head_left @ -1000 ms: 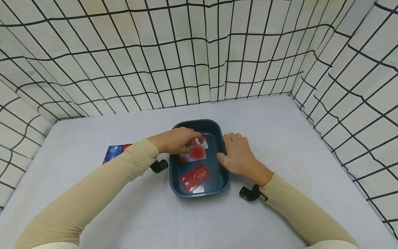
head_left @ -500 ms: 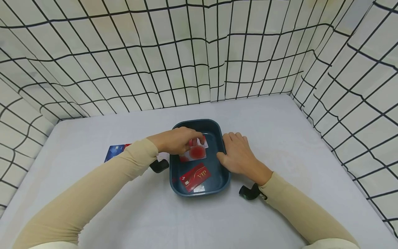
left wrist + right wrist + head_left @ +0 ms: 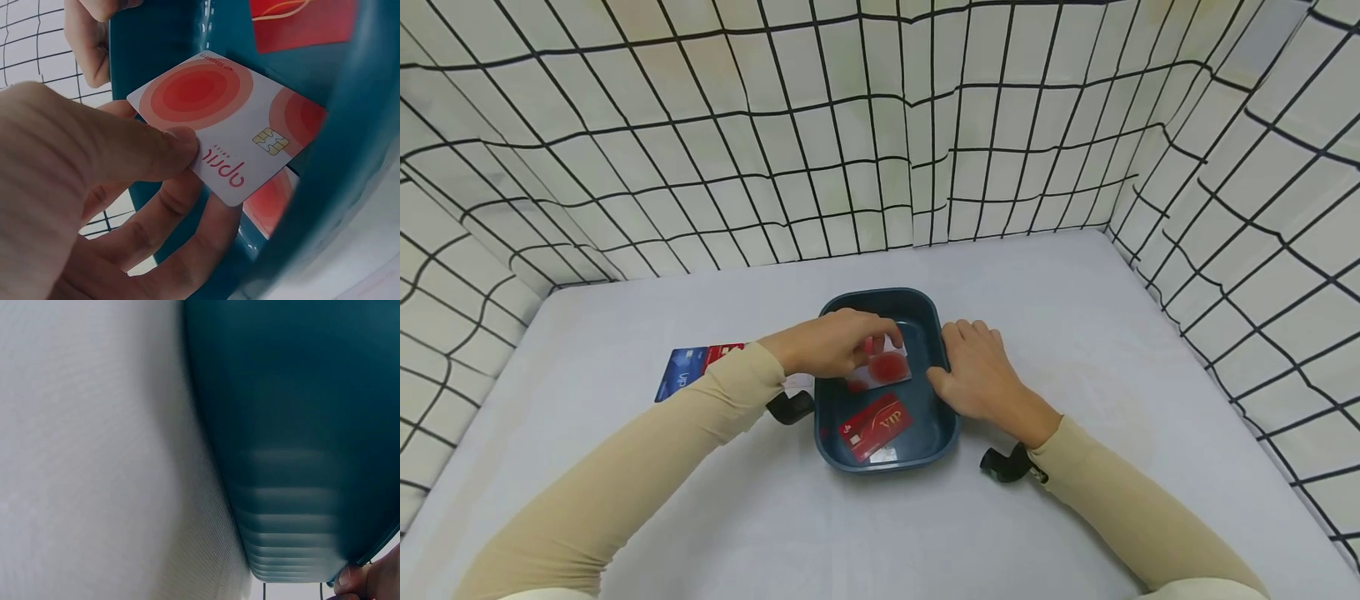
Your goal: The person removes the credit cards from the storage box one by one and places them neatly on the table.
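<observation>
A dark teal tray [image 3: 931, 421] stands on the white-covered table. Inside it my left hand [image 3: 829, 343] pinches a white bank card [image 3: 200, 94] with red circles, its thumb on top and fingers beneath. Part of a similar white and red card [image 3: 270, 206] shows below the pinched one in the left wrist view. A red VIP card [image 3: 875, 427] lies flat in the near part of the tray. My right hand [image 3: 981, 371] grips the tray's right rim; a fingertip [image 3: 350, 580] shows at that rim in the right wrist view.
Left of the tray, partly behind my left forearm, lie a blue VIP card [image 3: 682, 372] and a red card [image 3: 724, 352]. White walls with a black grid [image 3: 880, 158] enclose the table at the back and sides. Black wrist cameras [image 3: 792, 407] hang under both wrists.
My left hand and the white card have shifted slightly right within the tray. My right hand stays on the rim. The head view has turned slightly.
</observation>
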Demonstrator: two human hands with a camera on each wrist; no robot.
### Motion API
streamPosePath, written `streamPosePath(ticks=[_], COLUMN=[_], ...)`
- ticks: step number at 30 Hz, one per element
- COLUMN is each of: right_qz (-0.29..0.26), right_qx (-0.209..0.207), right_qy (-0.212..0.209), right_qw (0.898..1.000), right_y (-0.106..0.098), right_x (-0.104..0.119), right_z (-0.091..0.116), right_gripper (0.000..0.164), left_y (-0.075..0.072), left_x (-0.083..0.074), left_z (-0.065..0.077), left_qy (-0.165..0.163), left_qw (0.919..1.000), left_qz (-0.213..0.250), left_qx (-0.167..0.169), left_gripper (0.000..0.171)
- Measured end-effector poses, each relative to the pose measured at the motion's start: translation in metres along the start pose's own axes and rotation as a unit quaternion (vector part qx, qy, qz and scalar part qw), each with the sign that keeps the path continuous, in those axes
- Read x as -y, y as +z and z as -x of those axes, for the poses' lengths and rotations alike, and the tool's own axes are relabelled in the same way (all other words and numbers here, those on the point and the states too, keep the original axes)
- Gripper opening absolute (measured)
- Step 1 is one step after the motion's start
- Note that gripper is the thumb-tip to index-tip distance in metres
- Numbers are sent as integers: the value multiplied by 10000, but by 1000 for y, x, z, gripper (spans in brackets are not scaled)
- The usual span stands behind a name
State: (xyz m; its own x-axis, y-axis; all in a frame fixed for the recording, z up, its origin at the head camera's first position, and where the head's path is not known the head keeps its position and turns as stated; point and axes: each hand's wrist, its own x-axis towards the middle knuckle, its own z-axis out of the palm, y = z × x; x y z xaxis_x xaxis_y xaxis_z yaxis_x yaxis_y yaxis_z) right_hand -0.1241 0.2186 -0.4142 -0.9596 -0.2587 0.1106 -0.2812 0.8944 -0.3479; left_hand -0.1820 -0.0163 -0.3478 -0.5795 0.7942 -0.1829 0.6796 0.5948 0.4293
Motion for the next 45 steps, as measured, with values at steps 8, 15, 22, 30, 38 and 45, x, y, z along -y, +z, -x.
streamPosePath(ticks=[8, 15, 22, 30, 38, 45], right_qz=[-16, -6, 12, 9, 6, -55], right_qx=[-7, -14, 4, -3, 26, 15], right_qy=[11, 33, 53, 51, 65, 86], right_qw=[10000, 10000, 10000, 10000, 10000, 9999], right_y=[-1, 0, 0, 0, 0, 0], right_x=[0, 0, 1, 1, 2, 3], right_z=[0, 0, 0, 1, 0, 0], right_gripper=[32, 31, 36, 39, 38, 36], left_y=[1, 3, 10, 14, 19, 22], left_x=[-2, -1, 3, 1, 4, 2], left_z=[3, 9, 14, 25, 38, 47], left_qy=[15, 62, 96, -59, 12, -99], left_qw=[9997, 9986, 9955, 9902, 9805, 9739], left_qz=[163, 396, 682, 928, 1282, 1484], left_qx=[-154, -342, -655, -1040, -1487, -1715], left_gripper=[42, 44, 44, 46, 45, 45])
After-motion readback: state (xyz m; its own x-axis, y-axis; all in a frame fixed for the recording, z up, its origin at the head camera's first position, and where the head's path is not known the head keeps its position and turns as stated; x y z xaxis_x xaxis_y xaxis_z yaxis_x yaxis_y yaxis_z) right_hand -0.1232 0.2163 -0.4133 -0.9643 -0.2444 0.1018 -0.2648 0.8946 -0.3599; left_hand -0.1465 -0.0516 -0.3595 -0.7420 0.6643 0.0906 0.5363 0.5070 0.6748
